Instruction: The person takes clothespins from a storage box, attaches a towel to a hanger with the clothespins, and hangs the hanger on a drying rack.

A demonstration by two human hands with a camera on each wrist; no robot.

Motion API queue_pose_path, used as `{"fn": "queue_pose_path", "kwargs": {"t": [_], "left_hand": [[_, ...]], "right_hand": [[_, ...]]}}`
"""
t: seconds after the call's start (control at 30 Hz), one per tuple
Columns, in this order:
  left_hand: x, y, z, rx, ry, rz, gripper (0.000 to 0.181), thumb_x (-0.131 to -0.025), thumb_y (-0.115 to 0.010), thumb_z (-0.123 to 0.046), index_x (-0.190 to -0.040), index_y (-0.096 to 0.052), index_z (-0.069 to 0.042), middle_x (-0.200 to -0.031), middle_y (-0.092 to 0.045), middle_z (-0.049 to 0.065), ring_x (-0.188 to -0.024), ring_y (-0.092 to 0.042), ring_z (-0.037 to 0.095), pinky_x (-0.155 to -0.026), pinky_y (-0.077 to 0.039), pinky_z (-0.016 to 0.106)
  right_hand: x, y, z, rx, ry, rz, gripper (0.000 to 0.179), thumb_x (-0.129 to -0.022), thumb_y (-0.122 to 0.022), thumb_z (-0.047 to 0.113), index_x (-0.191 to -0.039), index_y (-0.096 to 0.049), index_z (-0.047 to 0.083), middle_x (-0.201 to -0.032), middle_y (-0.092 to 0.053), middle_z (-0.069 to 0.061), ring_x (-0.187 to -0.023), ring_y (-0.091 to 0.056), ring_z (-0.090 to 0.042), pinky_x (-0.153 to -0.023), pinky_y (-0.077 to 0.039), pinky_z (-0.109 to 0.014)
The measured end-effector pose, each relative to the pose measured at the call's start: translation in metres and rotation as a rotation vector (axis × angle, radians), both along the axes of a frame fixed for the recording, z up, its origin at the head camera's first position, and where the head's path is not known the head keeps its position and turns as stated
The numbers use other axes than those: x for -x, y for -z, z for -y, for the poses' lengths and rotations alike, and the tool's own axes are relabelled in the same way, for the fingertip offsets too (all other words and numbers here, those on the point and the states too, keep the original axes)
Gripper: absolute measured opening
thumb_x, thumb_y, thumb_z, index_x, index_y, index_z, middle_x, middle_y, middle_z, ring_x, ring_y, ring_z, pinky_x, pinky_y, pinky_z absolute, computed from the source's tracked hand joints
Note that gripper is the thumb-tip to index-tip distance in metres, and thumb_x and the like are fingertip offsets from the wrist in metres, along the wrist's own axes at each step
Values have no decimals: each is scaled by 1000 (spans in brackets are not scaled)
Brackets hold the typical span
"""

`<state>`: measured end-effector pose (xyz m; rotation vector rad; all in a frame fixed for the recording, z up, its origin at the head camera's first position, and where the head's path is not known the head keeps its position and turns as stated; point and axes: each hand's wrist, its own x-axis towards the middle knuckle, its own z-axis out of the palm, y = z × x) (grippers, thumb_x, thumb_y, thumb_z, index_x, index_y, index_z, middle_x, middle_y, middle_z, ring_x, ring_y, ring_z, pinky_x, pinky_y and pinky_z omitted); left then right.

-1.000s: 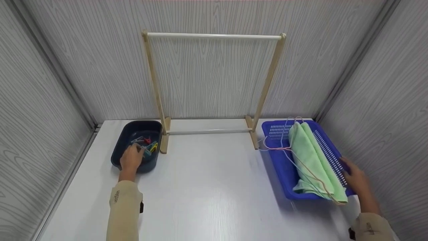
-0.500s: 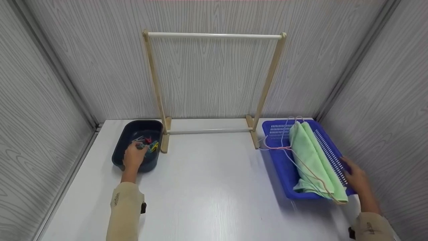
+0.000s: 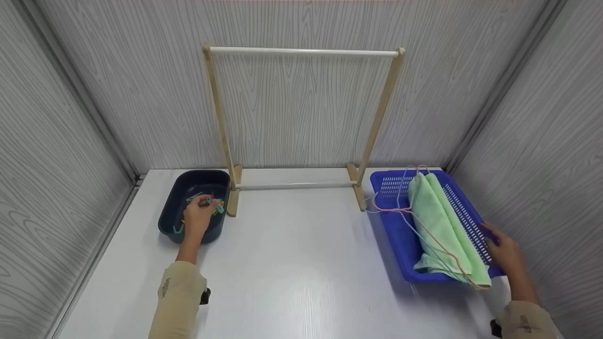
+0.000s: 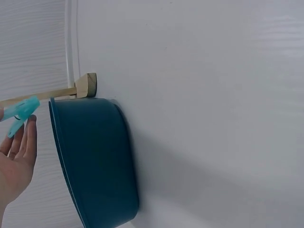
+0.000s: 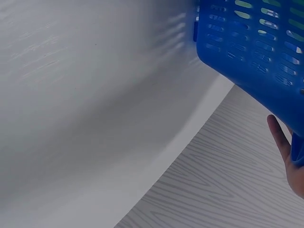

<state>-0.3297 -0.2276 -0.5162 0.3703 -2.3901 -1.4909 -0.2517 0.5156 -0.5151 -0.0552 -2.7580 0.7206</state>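
Between thumb and fingers, my left hand [image 3: 197, 217] pinches a teal clothespin [image 4: 23, 110], raised over the dark blue basin [image 3: 165, 225]. Inside the basin lie several other clothespins [image 3: 179, 229], partly hidden by the hand. At the right, my right hand [image 3: 509, 254] grips the right rim of a blue plastic basket [image 3: 398, 249]; the right wrist view shows that hand [image 5: 295, 176] at the basket's edge. Folded light green cloth [image 3: 440, 230] lies in the basket. Pink and pale wire hangers [image 3: 395, 209] rest with the cloth and stick out past the left rim.
A wooden rack [image 3: 379, 115] with a white top bar [image 3: 301, 51] stands at the back of the white table [image 3: 301, 254], between basin and basket. One rack foot [image 3: 232, 203] is close beside the basin. Grey wood-grain walls [image 3: 301, 108] enclose the back and sides.
My left hand has shifted slightly right and up from among the clothespins, and a teal clothespin now shows at its fingertips. My right hand stays on the basket.
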Motion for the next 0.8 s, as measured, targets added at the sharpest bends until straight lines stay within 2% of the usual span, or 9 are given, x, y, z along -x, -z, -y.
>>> {"fn": "queue_pose_path", "kwargs": {"t": [0.13, 0.27, 0.4, 0.47, 0.53, 0.6, 0.67, 0.73, 0.8], "left_hand": [[0, -5, -7, -33, 31, -18, 44, -88, -64, -28, -119, -55, 3, -114, -58, 21, -102, -56, 30, -83, -46, 40], [-1, -8, -13, -48, 48, -34, 43, -87, -64, -24, -119, -56, 3, -114, -57, 20, -100, -57, 29, -81, -47, 39], [-3, -9, -15, -42, 59, -57, 43, -87, -65, -25, -119, -56, 2, -115, -56, 20, -101, -57, 29, -84, -46, 40], [-3, -10, -15, -37, 64, -62, 44, -87, -65, -26, -119, -56, 3, -116, -55, 20, -102, -56, 30, -85, -45, 41], [-4, -10, -16, -35, 73, -62, 45, -87, -65, -28, -119, -56, 3, -117, -55, 20, -104, -55, 30, -86, -44, 41], [-5, -10, -17, -33, 81, -70, 45, -87, -65, -28, -119, -56, 3, -118, -55, 20, -104, -55, 30, -86, -44, 41], [-5, -10, -18, -33, 87, -80, 44, -87, -65, -27, -119, -56, 3, -117, -55, 20, -104, -54, 30, -86, -44, 41], [-5, -11, -19, -32, 93, -90, 43, -88, -64, -26, -119, -56, 3, -116, -55, 20, -103, -54, 29, -86, -44, 41], [-5, -10, -19, -26, 95, -94, 43, -88, -64, -25, -120, -56, 3, -116, -55, 21, -103, -53, 30, -87, -43, 41]], "right_hand": [[-1, -3, 0, 11, 32, -3, 37, -92, -46, 3, -128, -48, -2, -118, -46, -37, -89, -50, -44, -68, -39, -57], [-2, -12, 5, 17, 77, -10, 35, -93, -47, 7, -125, -50, -6, -106, -53, -37, -71, -54, -34, -60, -41, -48], [-1, -30, 15, 56, 89, 7, 36, -94, -44, 11, -127, -50, -5, -74, -56, -24, -51, -44, -18, -47, -37, -33], [-1, -40, 21, 82, 62, 20, 37, -95, -43, 11, -128, -50, -3, -68, -53, -18, -48, -42, -15, -43, -36, -30], [-3, -48, 27, 86, 7, 33, 37, -96, -42, 12, -129, -49, -3, -74, -56, -21, -54, -51, -21, -45, -40, -32], [-4, -56, 34, 88, -74, 45, 36, -97, -42, 13, -128, -49, -4, -92, -59, -29, -71, -59, -33, -57, -49, -41], [-5, -63, 42, 77, -152, 75, 37, -98, -43, 16, -127, -49, -6, -114, -53, -32, -94, -55, -46, -72, -47, -52], [-6, -68, 50, 63, -219, 96, 36, -98, -44, 17, -124, -51, -7, -120, -50, -31, -106, -47, -50, -80, -40, -60], [-6, -72, 60, 43, -275, 114, 35, -98, -46, 17, -122, -53, -8, -117, -53, -29, -105, -48, -48, -80, -40, -60]]}}
